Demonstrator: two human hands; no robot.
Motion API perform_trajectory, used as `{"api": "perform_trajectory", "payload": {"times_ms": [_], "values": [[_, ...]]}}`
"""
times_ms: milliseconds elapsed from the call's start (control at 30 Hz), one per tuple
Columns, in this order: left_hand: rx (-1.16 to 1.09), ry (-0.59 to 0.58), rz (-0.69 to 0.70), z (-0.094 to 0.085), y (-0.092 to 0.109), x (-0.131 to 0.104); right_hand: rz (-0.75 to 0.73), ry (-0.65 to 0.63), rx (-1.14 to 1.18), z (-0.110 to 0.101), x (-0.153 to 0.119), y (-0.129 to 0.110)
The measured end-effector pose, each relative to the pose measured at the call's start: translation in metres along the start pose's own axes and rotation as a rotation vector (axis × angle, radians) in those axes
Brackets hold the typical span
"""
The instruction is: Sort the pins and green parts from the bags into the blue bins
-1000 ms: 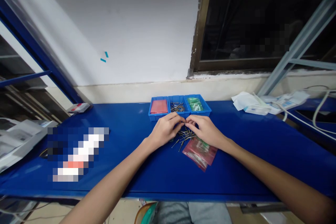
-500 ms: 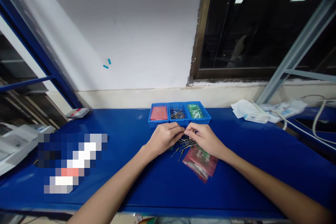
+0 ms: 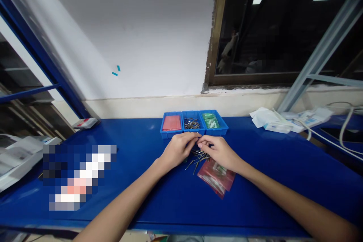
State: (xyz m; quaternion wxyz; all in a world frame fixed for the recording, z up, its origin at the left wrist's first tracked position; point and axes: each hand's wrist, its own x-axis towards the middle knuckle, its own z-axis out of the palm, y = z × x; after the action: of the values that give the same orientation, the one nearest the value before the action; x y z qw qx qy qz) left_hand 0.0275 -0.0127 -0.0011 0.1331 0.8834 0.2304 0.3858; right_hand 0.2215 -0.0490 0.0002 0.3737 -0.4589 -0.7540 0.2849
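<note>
Over the blue table, my left hand (image 3: 178, 150) and my right hand (image 3: 222, 152) meet with bent fingers. Thumb and fingers of each are pinched together; whatever lies between them is too small to make out. Just below the fingertips is a loose pile of metal pop rivets (image 3: 200, 155), partly covered by the hands. Red plastic bags (image 3: 215, 178) lie overlapped near my right wrist, with something green and white on top. Behind the hands stand three joined blue bins (image 3: 171, 134), holding red bags (image 3: 171, 122), more rivets (image 3: 192, 123) and green bags with white pieces (image 3: 210, 121).
White packaging and cables (image 3: 272, 121) lie at the back right beside a metal post. To the left are a pixelated area, a white tray (image 3: 22, 159) and a small grey-and-red box (image 3: 86, 123). A wall with a dark window rises behind the table.
The fingertips have shifted slightly, with my right fingers reaching a bit further left over the left fingertips. Rivets, bags and bins stay where they were.
</note>
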Motion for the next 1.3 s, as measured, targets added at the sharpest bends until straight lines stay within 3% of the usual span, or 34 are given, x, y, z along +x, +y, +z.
{"api": "perform_trajectory", "payload": {"times_ms": [200,433,600,767,1000,1133,1300], "values": [[0.085,-0.113,0.032,0.001,-0.003,-0.004,0.038,-0.047,0.126,-0.002,0.000,-0.001],[0.522,-0.271,0.090,-0.007,0.008,0.002,-0.065,0.080,-0.251,0.000,-0.002,-0.007],[0.636,-0.325,0.020,-0.009,0.016,0.004,-0.120,0.082,-0.283,-0.002,-0.003,-0.010],[0.525,-0.215,-0.080,-0.009,0.014,0.003,-0.164,0.082,-0.236,-0.004,-0.005,-0.008],[0.043,-0.009,-0.067,0.002,0.006,0.001,-0.122,0.119,-0.180,-0.003,0.000,0.001],[-0.057,0.018,-0.096,0.005,0.006,0.002,-0.097,0.091,-0.147,0.000,0.000,0.002],[-0.132,0.032,-0.158,-0.001,0.005,0.007,-0.188,0.108,-0.267,0.000,0.001,0.000]]}}
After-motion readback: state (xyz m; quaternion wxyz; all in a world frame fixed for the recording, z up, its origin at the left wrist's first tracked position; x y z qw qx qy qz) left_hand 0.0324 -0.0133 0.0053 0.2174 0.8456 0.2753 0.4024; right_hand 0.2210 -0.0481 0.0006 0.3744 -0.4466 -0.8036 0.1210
